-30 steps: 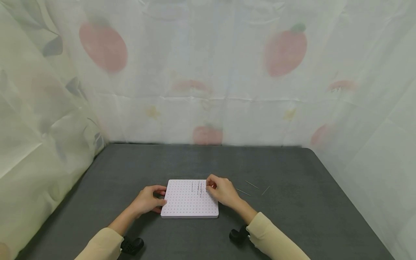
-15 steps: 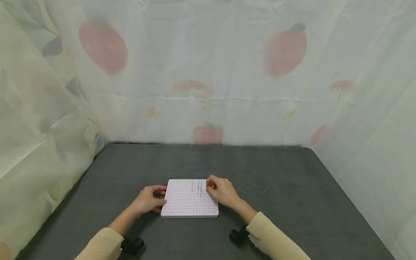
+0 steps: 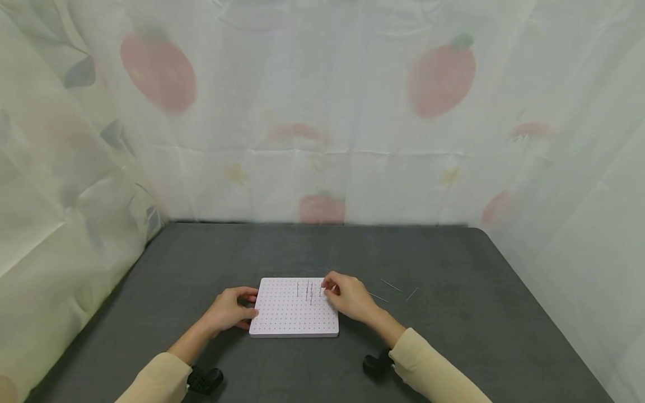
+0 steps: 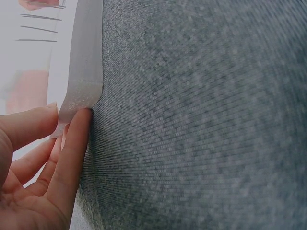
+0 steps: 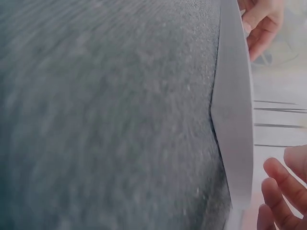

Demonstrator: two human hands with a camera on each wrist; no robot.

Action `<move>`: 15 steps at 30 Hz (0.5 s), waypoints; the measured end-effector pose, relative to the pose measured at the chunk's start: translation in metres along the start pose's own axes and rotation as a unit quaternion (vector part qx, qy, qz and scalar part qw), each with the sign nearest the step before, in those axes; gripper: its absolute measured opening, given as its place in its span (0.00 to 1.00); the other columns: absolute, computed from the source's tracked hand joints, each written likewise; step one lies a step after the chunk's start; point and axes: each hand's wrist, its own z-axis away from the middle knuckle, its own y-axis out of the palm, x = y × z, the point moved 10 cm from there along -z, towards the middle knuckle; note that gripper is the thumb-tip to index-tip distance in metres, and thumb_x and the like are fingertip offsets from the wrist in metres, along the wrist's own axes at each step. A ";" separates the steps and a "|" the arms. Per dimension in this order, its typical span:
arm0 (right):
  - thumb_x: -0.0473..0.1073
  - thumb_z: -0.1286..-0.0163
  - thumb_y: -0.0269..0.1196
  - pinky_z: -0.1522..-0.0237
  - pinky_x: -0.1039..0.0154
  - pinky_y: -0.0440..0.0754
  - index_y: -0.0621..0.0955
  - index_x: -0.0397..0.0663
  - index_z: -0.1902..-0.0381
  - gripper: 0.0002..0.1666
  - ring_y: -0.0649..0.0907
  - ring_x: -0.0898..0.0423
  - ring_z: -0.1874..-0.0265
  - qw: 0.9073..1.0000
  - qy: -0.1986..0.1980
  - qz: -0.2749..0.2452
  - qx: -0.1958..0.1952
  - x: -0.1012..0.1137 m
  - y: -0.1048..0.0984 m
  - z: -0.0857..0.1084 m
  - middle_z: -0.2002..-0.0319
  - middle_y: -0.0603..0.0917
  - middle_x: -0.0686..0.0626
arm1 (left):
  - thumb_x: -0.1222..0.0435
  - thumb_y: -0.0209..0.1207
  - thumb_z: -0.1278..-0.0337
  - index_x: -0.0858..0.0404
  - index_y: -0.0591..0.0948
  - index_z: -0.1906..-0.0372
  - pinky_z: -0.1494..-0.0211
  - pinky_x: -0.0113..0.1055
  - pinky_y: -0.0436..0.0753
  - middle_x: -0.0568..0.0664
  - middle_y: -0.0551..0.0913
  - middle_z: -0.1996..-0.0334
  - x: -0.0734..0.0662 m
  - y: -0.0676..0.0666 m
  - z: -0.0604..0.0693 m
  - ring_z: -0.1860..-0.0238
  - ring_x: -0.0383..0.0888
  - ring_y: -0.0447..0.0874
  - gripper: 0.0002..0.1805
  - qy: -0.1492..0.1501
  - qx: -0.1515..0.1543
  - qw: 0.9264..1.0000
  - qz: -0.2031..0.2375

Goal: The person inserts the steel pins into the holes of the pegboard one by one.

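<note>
A white pegboard (image 3: 289, 316) lies flat, with several thin metal pins (image 3: 298, 289) upright in its rear half. At its left edge the left hand (image 3: 225, 310) grips it; the left wrist view shows the thumb of that hand (image 4: 43, 177) on the upper edge and fingers against the side. The right hand (image 3: 351, 298) is over the board's rear right part, beside the rightmost pin. Its fingers are bent but apart in the right wrist view, where the hand (image 5: 288, 194) is close to the nearest pin (image 5: 276, 145), apparently not holding it.
Several loose metal pins (image 3: 391, 285) lie on the dark table (image 3: 443, 336) to the right of the right hand. Black devices (image 3: 205, 380) are at both wrists. A pale curtain with fruit prints (image 3: 378, 184) hangs behind the table and along its sides.
The right hand has drawn slightly to the right, its fingers parting from the rightmost pin, which now shows upright on the board. The left hand and the board stay where they were.
</note>
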 end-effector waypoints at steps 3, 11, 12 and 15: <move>0.38 0.34 0.64 0.70 0.72 0.76 0.82 0.51 0.60 0.05 0.79 0.62 0.70 1.000 -0.002 0.006 -0.003 -0.002 -0.005 0.002 0.67 0.86 0.54 | 0.75 0.65 0.48 0.76 0.72 0.37 0.68 0.41 0.90 0.65 0.78 0.49 0.000 0.000 0.000 0.68 0.43 0.85 0.31 -0.003 -0.001 1.000 -0.001; 0.37 0.34 0.65 0.64 0.67 0.83 0.82 0.51 0.60 0.05 0.83 0.60 0.66 1.000 0.003 0.005 -0.024 -0.012 -0.028 0.006 0.65 0.86 0.54 | 0.75 0.65 0.48 0.76 0.72 0.37 0.68 0.41 0.90 0.65 0.78 0.48 0.002 -0.001 0.000 0.67 0.44 0.85 0.31 -0.008 -0.002 1.000 -0.004; 0.37 0.34 0.65 0.64 0.67 0.83 0.82 0.50 0.61 0.05 0.83 0.59 0.66 1.000 0.002 0.004 -0.027 -0.013 -0.030 0.007 0.65 0.86 0.53 | 0.75 0.65 0.48 0.76 0.72 0.37 0.68 0.41 0.90 0.65 0.78 0.48 0.002 -0.001 0.000 0.67 0.44 0.85 0.31 -0.009 -0.002 1.000 -0.003; 0.36 0.34 0.64 0.63 0.67 0.84 0.82 0.49 0.61 0.05 0.84 0.59 0.66 0.999 0.001 -0.003 -0.033 -0.018 -0.038 0.008 0.65 0.87 0.52 | 0.75 0.65 0.48 0.75 0.72 0.37 0.68 0.41 0.90 0.65 0.78 0.48 0.003 -0.001 0.000 0.67 0.44 0.85 0.31 -0.009 -0.002 1.000 -0.003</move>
